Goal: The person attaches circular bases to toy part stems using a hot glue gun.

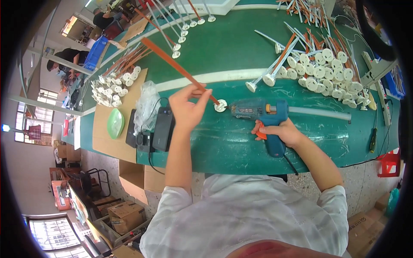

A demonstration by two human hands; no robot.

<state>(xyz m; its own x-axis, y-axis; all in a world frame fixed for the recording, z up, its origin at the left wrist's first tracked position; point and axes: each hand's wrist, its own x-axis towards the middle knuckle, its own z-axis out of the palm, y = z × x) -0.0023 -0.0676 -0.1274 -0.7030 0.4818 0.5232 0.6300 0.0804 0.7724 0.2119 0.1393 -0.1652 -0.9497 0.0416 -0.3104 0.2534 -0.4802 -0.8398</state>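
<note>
My left hand (188, 105) pinches a long orange-brown strip (170, 60) near its lower end. The strip slants up and away to the left, and its low end meets a small white round base (220, 106) on the green table. My right hand (282, 132) grips a teal glue gun (251, 109) by the handle, fingers around its orange trigger (260, 131). The nozzle points left and lies right beside the base; whether it touches cannot be made out. A pale glue stick (320, 112) sticks out of the gun's back.
Piles of white round bases on strips lie at right (327, 73) and left (114, 88). Several more stand in a row (182, 33) at the back. Near my left arm are a black box (163, 129), a plastic bag (147, 105) and a green dish (115, 123). A screwdriver (373, 141) lies far right.
</note>
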